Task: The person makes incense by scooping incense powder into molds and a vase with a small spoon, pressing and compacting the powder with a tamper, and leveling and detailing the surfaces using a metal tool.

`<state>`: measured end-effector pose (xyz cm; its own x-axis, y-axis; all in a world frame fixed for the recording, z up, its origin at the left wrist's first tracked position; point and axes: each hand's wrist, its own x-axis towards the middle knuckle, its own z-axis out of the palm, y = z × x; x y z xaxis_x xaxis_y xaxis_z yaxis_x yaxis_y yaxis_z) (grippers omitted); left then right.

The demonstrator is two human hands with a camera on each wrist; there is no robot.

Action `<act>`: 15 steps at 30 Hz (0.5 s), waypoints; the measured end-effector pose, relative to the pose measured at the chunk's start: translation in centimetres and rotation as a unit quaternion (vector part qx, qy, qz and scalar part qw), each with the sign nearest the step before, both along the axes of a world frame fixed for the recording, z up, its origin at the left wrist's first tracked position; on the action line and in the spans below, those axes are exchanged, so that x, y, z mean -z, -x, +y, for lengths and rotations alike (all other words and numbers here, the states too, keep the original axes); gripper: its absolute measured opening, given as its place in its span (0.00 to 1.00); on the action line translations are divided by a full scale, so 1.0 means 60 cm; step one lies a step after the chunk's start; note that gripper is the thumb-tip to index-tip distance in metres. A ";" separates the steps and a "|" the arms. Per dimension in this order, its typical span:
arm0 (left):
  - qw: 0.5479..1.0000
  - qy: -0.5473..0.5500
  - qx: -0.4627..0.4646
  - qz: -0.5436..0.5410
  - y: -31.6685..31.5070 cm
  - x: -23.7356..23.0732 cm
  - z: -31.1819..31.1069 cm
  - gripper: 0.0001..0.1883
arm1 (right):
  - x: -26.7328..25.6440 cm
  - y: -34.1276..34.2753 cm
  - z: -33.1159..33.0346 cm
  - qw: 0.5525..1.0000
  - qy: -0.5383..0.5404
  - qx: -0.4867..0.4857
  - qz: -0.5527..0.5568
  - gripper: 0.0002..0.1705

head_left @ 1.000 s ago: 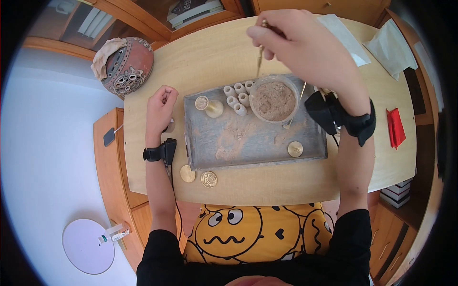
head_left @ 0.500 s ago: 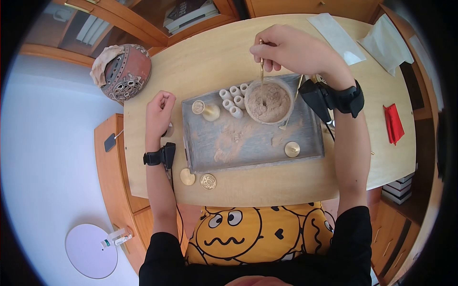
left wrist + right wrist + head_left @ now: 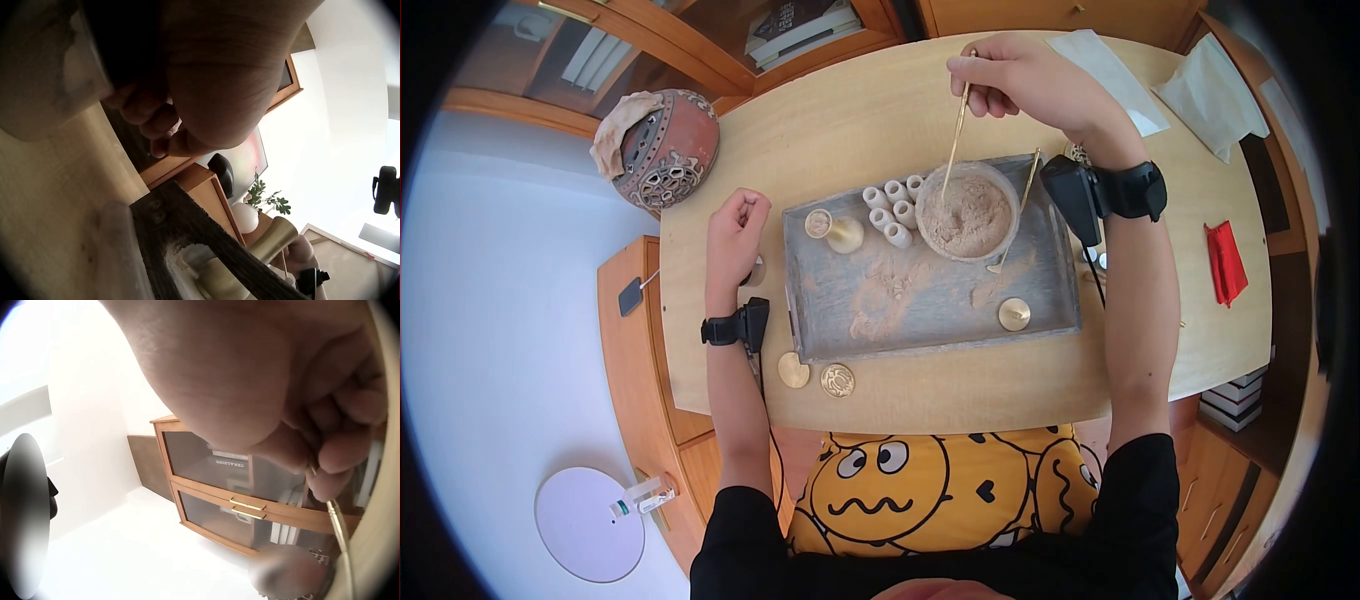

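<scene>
In the head view my right hand pinches the upper end of a thin brass tool, whose lower tip reaches into the bowl of brown powder. The right wrist view shows thumb and fingertips closed on the brass shaft. My left hand lies left of the grey tray, fingers loosely curled, with nothing visible in them. Several small white tubes stand left of the bowl, beside a brass vessel. A second brass tool leans at the bowl's right side.
A brass disc lies on the tray. Two more, a plain one and a patterned one, lie before it. A patterned round pot stands back left, a red pouch at right, white sheets back right.
Over the last second my right hand came down with the tool, whose tip entered the powder. Since then the hand has risen slightly and the tool tilts more. The left hand has barely moved.
</scene>
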<state>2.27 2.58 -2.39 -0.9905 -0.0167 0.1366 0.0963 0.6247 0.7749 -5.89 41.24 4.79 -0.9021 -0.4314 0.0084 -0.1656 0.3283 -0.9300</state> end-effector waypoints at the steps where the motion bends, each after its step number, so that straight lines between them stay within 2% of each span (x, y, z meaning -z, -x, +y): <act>1: 1.000 0.002 -0.001 -0.002 -0.001 0.000 0.000 0.09 | 0.000 0.000 -0.001 1.000 0.000 0.000 0.000 0.18; 3: 1.000 -0.004 -0.002 -0.005 -0.001 0.001 -0.001 0.09 | -0.003 -0.002 -0.005 0.998 0.060 0.010 -0.010 0.18; 6: 1.000 -0.011 -0.001 -0.006 0.000 0.001 -0.001 0.09 | 0.000 -0.004 -0.020 0.996 0.090 0.010 0.000 0.18; 10: 1.000 -0.004 0.001 -0.003 0.000 0.001 -0.001 0.10 | 0.000 -0.018 -0.045 0.995 0.091 0.022 0.024 0.17; 12: 1.000 -0.004 0.001 -0.004 0.000 0.001 -0.001 0.10 | 0.012 -0.014 -0.055 0.996 0.078 0.022 0.044 0.21; 15: 1.000 -0.006 0.001 -0.004 0.000 0.002 -0.002 0.10 | 0.019 -0.016 -0.065 0.995 0.088 0.018 0.051 0.21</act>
